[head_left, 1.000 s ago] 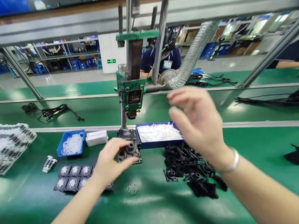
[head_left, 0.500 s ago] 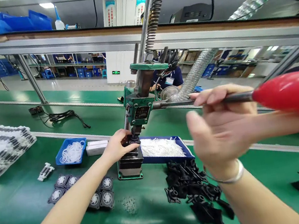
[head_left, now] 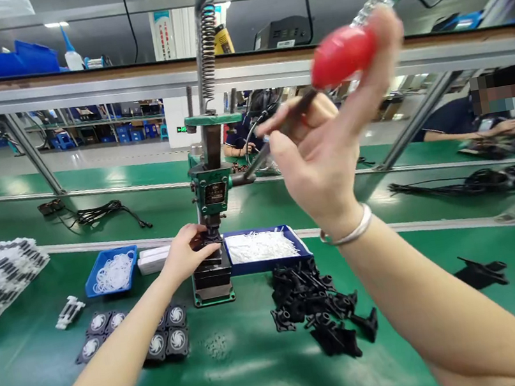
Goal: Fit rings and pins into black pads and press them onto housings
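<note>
Here's the left hand (head_left: 181,260) at the press (head_left: 215,193), thumb on one side and fingers on the other, clamped on a small dark part (head_left: 213,234). The part sits on top of the base (head_left: 212,278), right under the ram (head_left: 212,221), and so much of it is hidden by fingers and shadow that its exact seating can't be made out. Up and to the right, the right hand (head_left: 321,151) is at the lever (head_left: 259,159), the rod running between thumb and fingers, the red knob (head_left: 341,56) up by the far edge of the hand; it's blurred, and I can't tell whether the fingers are closed round it. Now, how does this part handle? Light, I'd judge, and stiff, probably molded plastic like the dark pieces in the pile (head_left: 310,301); smooth enough to twist in a loose pinch, and any thin edges or corners look the likeliest to crack under a skewed load. The place to hold it is low on its outer sides, thumb opposite fingers, level on the base, fingertips well out from beneath the ram. The lever looks heavy and rigid by comparison, best taken near the knob for leverage.
</note>
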{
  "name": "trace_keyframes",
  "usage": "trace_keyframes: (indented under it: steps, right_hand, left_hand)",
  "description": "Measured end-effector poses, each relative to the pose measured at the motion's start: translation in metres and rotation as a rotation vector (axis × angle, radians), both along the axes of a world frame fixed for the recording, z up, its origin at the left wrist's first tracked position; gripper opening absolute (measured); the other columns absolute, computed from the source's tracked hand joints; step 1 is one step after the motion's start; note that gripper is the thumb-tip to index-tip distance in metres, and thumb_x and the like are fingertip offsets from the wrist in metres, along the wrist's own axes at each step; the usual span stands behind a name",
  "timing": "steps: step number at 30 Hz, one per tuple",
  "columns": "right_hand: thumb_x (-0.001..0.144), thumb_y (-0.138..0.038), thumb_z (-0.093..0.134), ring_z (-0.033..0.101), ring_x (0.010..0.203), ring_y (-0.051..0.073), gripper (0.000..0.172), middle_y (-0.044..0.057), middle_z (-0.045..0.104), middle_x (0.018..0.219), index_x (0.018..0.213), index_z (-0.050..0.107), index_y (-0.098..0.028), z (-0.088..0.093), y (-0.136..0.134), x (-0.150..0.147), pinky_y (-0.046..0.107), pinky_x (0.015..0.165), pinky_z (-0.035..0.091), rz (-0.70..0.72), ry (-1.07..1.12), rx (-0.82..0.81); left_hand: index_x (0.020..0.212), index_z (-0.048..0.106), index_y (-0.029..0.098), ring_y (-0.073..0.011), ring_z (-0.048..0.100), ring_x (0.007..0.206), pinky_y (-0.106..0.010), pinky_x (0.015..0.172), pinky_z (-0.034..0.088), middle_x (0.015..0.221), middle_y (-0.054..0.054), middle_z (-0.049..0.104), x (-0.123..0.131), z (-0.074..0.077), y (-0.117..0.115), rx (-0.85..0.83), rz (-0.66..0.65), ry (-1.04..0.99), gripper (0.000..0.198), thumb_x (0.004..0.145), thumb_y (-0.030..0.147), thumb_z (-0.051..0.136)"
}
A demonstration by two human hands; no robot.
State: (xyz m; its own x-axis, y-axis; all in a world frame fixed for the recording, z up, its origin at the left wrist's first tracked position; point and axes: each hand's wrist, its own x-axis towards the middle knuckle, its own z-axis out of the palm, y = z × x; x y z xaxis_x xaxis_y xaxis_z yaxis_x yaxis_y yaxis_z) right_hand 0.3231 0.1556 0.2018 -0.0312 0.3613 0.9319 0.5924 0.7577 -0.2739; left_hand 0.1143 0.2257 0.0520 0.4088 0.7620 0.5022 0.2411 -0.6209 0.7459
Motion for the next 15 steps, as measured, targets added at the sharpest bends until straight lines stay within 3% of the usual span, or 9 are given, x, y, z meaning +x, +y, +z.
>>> trace_keyframes:
  steps: [2, 3, 5, 7, 9, 11, 13, 15]
  right_hand:
    - [0.095, -0.022, 0.054, 0.053, 0.129, 0.026, 0.08, 0.011, 0.05, 0.136, 0.154, 0.0, -0.03, -0.007, -0.018, 0.003, 0.049, 0.107, 0.049, -0.018, -0.013, -0.078]
    - [0.094, -0.024, 0.058, 0.053, 0.128, 0.026, 0.082, 0.012, 0.051, 0.136, 0.154, 0.003, -0.028, -0.019, -0.03, 0.001, 0.047, 0.107, 0.05, -0.024, -0.042, -0.174]
    - [0.09, -0.029, 0.066, 0.057, 0.124, 0.025, 0.085, 0.014, 0.053, 0.135, 0.154, 0.012, -0.022, -0.056, -0.056, -0.01, 0.04, 0.101, 0.054, -0.031, -0.147, -0.456]
    - [0.083, -0.037, 0.074, 0.058, 0.121, 0.026, 0.087, 0.016, 0.053, 0.133, 0.15, 0.023, -0.017, -0.099, -0.079, -0.024, 0.038, 0.101, 0.055, -0.045, -0.162, -0.6]
    - [0.082, -0.037, 0.074, 0.063, 0.107, 0.024, 0.07, 0.013, 0.057, 0.121, 0.138, 0.038, -0.016, -0.132, -0.093, -0.032, 0.034, 0.092, 0.058, -0.141, -0.084, -0.607]
    - [0.083, -0.035, 0.07, 0.065, 0.092, 0.02, 0.051, 0.01, 0.058, 0.109, 0.125, 0.047, -0.017, -0.152, -0.101, -0.026, 0.031, 0.078, 0.06, -0.254, -0.026, -0.573]
    - [0.084, -0.034, 0.066, 0.065, 0.085, 0.019, 0.04, 0.007, 0.059, 0.103, 0.117, 0.051, -0.018, -0.161, -0.108, -0.002, 0.03, 0.073, 0.059, -0.375, -0.002, -0.549]
    - [0.085, -0.035, 0.065, 0.065, 0.087, 0.019, 0.035, 0.006, 0.061, 0.101, 0.115, 0.054, -0.02, -0.168, -0.118, 0.042, 0.031, 0.078, 0.057, -0.564, 0.058, -0.567]
  left_hand:
    - [0.102, 0.061, 0.02, -0.0219, 0.063, 0.094, -0.036, 0.081, 0.058, 0.101, -0.005, 0.059, 0.003, 0.001, -0.017, 0.047, 0.059, 0.025, 0.03, 0.081, 0.037, 0.074]
    - [0.105, 0.06, 0.021, -0.0225, 0.063, 0.096, -0.037, 0.083, 0.057, 0.102, -0.005, 0.06, 0.005, 0.001, -0.029, 0.087, 0.095, 0.043, 0.029, 0.082, 0.036, 0.072]
    - [0.112, 0.058, 0.023, -0.0236, 0.062, 0.099, -0.037, 0.086, 0.054, 0.106, -0.006, 0.062, 0.012, -0.002, -0.056, 0.185, 0.163, 0.074, 0.03, 0.085, 0.033, 0.069]
    - [0.119, 0.055, 0.024, -0.0243, 0.062, 0.099, -0.035, 0.086, 0.052, 0.106, -0.006, 0.063, 0.021, -0.009, -0.081, 0.283, 0.189, 0.056, 0.037, 0.085, 0.032, 0.068]
    - [0.124, 0.054, 0.025, -0.025, 0.062, 0.101, -0.035, 0.088, 0.051, 0.108, -0.006, 0.063, 0.034, -0.018, -0.098, 0.375, 0.209, 0.027, 0.04, 0.086, 0.03, 0.067]
    - [0.129, 0.052, 0.025, -0.0245, 0.063, 0.101, -0.034, 0.088, 0.051, 0.111, -0.007, 0.064, 0.052, -0.028, -0.109, 0.438, 0.208, 0.0, 0.043, 0.088, 0.027, 0.064]
    - [0.135, 0.048, 0.023, -0.0242, 0.065, 0.101, -0.034, 0.088, 0.053, 0.114, -0.008, 0.064, 0.07, -0.039, -0.118, 0.47, 0.158, -0.012, 0.048, 0.09, 0.027, 0.063]
    - [0.139, 0.045, 0.021, -0.0255, 0.066, 0.103, -0.035, 0.087, 0.055, 0.116, -0.011, 0.065, 0.081, -0.055, -0.128, 0.487, 0.075, 0.01, 0.053, 0.091, 0.033, 0.064]
